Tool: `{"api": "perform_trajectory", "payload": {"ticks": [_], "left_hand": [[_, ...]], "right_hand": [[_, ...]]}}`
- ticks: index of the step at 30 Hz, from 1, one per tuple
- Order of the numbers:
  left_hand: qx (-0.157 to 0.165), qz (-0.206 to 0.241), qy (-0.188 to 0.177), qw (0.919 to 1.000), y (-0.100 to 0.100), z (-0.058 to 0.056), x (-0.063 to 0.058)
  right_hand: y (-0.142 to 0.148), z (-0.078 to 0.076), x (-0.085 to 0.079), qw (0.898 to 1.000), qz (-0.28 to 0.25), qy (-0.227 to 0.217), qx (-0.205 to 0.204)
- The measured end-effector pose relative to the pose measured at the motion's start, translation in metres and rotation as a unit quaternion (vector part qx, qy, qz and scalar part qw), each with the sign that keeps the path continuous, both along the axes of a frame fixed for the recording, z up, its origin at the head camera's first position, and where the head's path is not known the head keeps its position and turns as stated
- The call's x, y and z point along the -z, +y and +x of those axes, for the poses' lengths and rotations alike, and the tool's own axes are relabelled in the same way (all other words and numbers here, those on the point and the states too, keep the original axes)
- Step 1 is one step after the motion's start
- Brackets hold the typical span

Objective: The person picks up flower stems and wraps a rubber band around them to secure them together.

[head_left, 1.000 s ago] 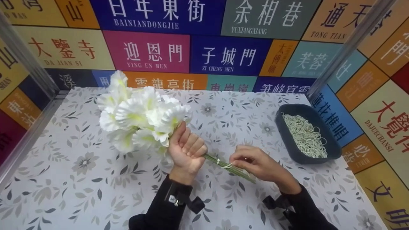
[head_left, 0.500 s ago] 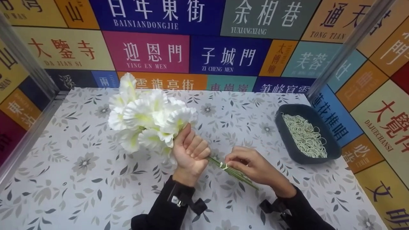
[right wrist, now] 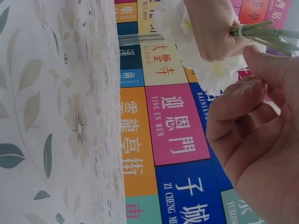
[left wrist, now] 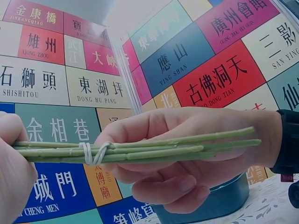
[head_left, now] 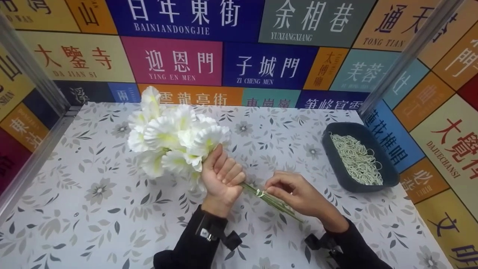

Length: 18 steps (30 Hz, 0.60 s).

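Note:
My left hand point(head_left: 224, 173) is wrapped round the green stems of a bunch of white artificial flowers point(head_left: 175, 136), just below the blooms. The blooms point up and left. Lower down, a pale rubber band point(left wrist: 93, 153) loops round the stems point(left wrist: 177, 149). My right hand point(head_left: 298, 192) is at that band, with thumb and forefinger pinching at it. Its fingertips are partly hidden behind the stems in the left wrist view. The right wrist view shows the right thumb point(right wrist: 266, 63) close to the stems, the other fingers curled. Both hands are above the table.
A dark tub point(head_left: 336, 179) with many loose pale rubber bands point(head_left: 354, 158) stands at the table's right side. A floral-patterned cloth covers the table point(head_left: 93, 224). Panels with colourful lettering point(head_left: 171, 59) stand behind and at both sides.
The left hand and flowers have shifted slightly right and down. The right hand has moved a little left, and the rubber band, earlier stretched along the stems, now sits bunched in one place.

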State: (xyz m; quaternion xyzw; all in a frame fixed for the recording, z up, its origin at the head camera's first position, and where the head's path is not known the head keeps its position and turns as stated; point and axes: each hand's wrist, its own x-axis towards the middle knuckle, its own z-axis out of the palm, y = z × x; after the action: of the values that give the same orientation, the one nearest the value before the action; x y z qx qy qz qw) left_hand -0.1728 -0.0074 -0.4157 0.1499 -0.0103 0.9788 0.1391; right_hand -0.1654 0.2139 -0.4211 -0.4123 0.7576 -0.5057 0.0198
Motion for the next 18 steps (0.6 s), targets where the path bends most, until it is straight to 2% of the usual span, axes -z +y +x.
{"api": "perform_trajectory", "payload": {"ticks": [5,9,13,18], "left_hand": [[-0.009,0.006,-0.005,0.9999,-0.004,-0.001,-0.002],[-0.018,-0.001,-0.012,0.9998,-0.005,0.0,-0.003],[-0.022,-0.015,-0.016,0.9995,-0.005,0.0,-0.004],[-0.017,-0.015,-0.002,0.9997,-0.005,-0.001,-0.003]], "right_hand": [[0.001,0.009,-0.01,0.998,-0.003,-0.049,0.048],[-0.003,0.021,-0.022,0.992,0.017,-0.088,0.086],[-0.009,0.034,-0.029,0.988,0.069,-0.095,0.096],[-0.019,0.044,-0.027,0.98,0.129,-0.12,0.093]]}}
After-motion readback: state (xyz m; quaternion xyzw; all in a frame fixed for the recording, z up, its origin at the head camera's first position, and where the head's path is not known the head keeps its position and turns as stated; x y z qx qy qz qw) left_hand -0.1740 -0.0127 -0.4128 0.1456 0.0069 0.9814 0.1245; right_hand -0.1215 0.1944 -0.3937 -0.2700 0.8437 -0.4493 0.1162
